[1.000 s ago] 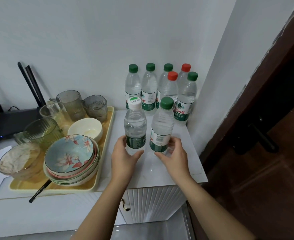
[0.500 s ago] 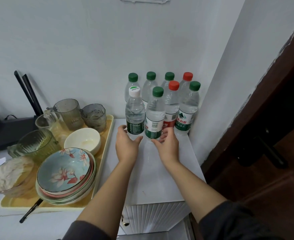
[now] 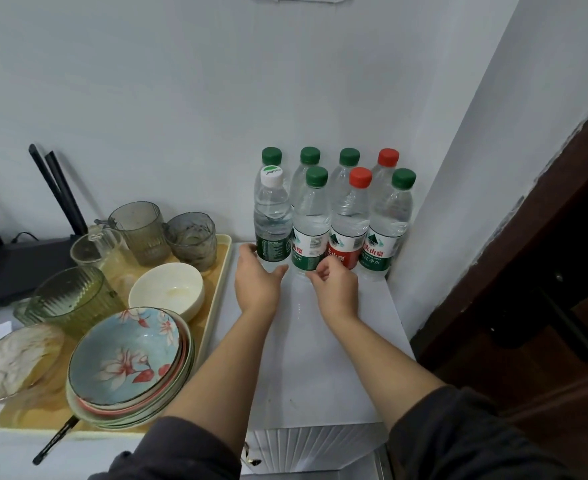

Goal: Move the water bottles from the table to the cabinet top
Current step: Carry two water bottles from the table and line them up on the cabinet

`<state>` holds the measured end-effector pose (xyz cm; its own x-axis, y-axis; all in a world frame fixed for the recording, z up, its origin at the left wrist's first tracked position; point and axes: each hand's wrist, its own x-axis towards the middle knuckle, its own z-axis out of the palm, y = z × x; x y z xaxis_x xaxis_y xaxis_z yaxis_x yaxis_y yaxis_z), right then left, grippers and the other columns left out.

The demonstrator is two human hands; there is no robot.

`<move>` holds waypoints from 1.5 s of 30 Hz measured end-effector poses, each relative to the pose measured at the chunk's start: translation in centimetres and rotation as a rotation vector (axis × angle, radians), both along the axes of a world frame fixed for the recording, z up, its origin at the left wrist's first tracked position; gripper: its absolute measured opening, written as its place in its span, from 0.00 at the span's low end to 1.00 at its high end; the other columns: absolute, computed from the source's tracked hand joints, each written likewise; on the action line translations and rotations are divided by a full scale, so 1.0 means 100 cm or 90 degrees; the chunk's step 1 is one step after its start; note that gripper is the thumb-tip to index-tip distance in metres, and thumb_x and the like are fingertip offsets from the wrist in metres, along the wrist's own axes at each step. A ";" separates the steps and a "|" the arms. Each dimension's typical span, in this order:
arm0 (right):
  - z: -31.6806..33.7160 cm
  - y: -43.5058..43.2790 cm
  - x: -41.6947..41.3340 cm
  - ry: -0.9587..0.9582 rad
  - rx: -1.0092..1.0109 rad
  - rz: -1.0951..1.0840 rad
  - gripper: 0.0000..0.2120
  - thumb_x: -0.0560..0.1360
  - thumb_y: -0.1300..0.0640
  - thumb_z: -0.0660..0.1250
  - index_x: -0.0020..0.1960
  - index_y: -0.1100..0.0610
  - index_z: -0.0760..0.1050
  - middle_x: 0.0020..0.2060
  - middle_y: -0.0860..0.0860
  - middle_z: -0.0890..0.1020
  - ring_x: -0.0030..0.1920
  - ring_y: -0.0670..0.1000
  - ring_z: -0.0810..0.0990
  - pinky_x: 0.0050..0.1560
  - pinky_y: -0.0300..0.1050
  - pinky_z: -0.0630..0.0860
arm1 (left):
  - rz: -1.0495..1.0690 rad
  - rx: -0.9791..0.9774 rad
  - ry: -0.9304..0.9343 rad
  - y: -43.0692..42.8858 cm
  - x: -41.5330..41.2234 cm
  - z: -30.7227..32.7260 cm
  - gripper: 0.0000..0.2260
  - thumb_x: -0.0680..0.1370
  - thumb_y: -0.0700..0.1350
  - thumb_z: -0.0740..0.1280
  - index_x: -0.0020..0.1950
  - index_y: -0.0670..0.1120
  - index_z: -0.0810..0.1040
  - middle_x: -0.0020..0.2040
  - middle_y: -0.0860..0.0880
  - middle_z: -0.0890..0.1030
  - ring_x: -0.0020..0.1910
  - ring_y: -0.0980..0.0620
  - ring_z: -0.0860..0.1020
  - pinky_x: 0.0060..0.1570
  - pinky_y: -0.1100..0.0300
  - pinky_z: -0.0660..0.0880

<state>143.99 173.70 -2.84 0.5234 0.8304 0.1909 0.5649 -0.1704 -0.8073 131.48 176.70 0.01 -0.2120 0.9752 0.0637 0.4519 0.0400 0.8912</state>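
Several water bottles stand in two rows in the back corner of the white cabinet top (image 3: pixel 334 368). In the front row, from the left, stand a white-capped bottle (image 3: pixel 272 220), a green-capped bottle (image 3: pixel 311 223), a red-capped bottle (image 3: pixel 349 220) and another green-capped bottle (image 3: pixel 388 223). My left hand (image 3: pixel 258 282) wraps the base of the white-capped bottle. My right hand (image 3: pixel 336 289) has its fingertips on the base of the green-capped bottle beside it. Both bottles rest on the cabinet top.
A yellow tray (image 3: pixel 221 306) to the left carries glass mugs (image 3: pixel 140 230), a white bowl (image 3: pixel 166 292) and a stack of floral bowls (image 3: pixel 126 362). A black router (image 3: pixel 19 261) sits behind it. White walls close the corner; a dark wooden door (image 3: pixel 545 271) is at right.
Both hands have pushed the white-capped and green-capped bottles back across the cabinet top until they stand in line with the front row against the other bottles.
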 end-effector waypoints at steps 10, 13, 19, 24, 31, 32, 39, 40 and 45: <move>0.012 -0.033 0.033 0.011 0.184 -0.091 0.17 0.66 0.59 0.79 0.43 0.55 0.69 0.39 0.51 0.74 0.38 0.52 0.72 0.41 0.51 0.73 | -0.128 -0.015 -0.151 0.021 -0.002 -0.003 0.48 0.63 0.46 0.81 0.76 0.46 0.57 0.68 0.48 0.73 0.65 0.50 0.74 0.65 0.49 0.71; 0.017 -0.041 0.068 0.048 0.196 -0.194 0.30 0.63 0.58 0.81 0.59 0.62 0.70 0.55 0.57 0.72 0.51 0.52 0.72 0.55 0.49 0.73 | -0.171 -0.026 -0.215 0.030 -0.002 0.001 0.42 0.63 0.41 0.80 0.71 0.48 0.62 0.60 0.51 0.78 0.58 0.52 0.78 0.62 0.47 0.74; 0.009 -0.029 0.080 0.090 0.150 -0.108 0.50 0.60 0.57 0.83 0.75 0.59 0.59 0.68 0.57 0.63 0.68 0.55 0.71 0.69 0.48 0.68 | -0.207 -0.048 -0.245 0.036 -0.004 0.002 0.39 0.65 0.36 0.79 0.72 0.46 0.64 0.61 0.48 0.78 0.58 0.51 0.77 0.58 0.53 0.75; 0.008 -0.018 0.067 0.068 0.159 -0.144 0.52 0.57 0.57 0.84 0.74 0.62 0.59 0.67 0.61 0.66 0.69 0.60 0.67 0.70 0.52 0.67 | -0.212 -0.048 -0.247 0.035 -0.004 0.005 0.36 0.66 0.33 0.78 0.70 0.44 0.65 0.58 0.48 0.79 0.53 0.55 0.79 0.48 0.64 0.75; 0.005 -0.013 0.065 0.056 0.168 -0.167 0.55 0.56 0.57 0.85 0.75 0.62 0.58 0.68 0.62 0.66 0.69 0.59 0.65 0.71 0.53 0.65 | -0.232 -0.051 -0.237 0.037 -0.010 0.005 0.34 0.66 0.34 0.78 0.67 0.44 0.68 0.58 0.46 0.80 0.55 0.51 0.80 0.51 0.58 0.77; 0.005 -0.013 0.065 0.056 0.171 -0.169 0.55 0.56 0.56 0.85 0.75 0.62 0.58 0.68 0.62 0.66 0.69 0.59 0.65 0.71 0.53 0.65 | -0.235 -0.053 -0.233 0.038 -0.011 0.005 0.33 0.66 0.35 0.78 0.67 0.45 0.69 0.58 0.46 0.80 0.55 0.51 0.80 0.53 0.56 0.77; 0.005 -0.013 0.064 0.055 0.175 -0.163 0.56 0.56 0.56 0.85 0.75 0.62 0.58 0.68 0.62 0.66 0.70 0.59 0.64 0.71 0.52 0.64 | -0.292 -0.070 -0.229 0.043 -0.014 0.010 0.34 0.65 0.32 0.78 0.68 0.44 0.68 0.59 0.45 0.80 0.57 0.49 0.80 0.56 0.54 0.78; 0.005 -0.013 0.065 0.056 0.175 -0.162 0.56 0.56 0.56 0.85 0.75 0.62 0.58 0.68 0.61 0.66 0.70 0.59 0.64 0.71 0.53 0.64 | -0.298 -0.067 -0.228 0.043 -0.014 0.011 0.34 0.66 0.31 0.77 0.67 0.44 0.67 0.59 0.45 0.80 0.57 0.49 0.80 0.54 0.56 0.78; 0.003 -0.014 0.066 0.056 0.174 -0.158 0.56 0.56 0.56 0.85 0.76 0.61 0.57 0.69 0.60 0.65 0.70 0.57 0.64 0.72 0.52 0.65 | -0.305 -0.073 -0.225 0.045 -0.015 0.012 0.35 0.65 0.32 0.78 0.68 0.45 0.67 0.59 0.46 0.80 0.56 0.50 0.80 0.53 0.58 0.77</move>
<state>150.55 172.34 -2.52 0.7268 0.6003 0.3337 0.4601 -0.0649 -0.8855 129.99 181.16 1.18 0.2636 0.9638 -0.0409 0.1210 0.0090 0.9926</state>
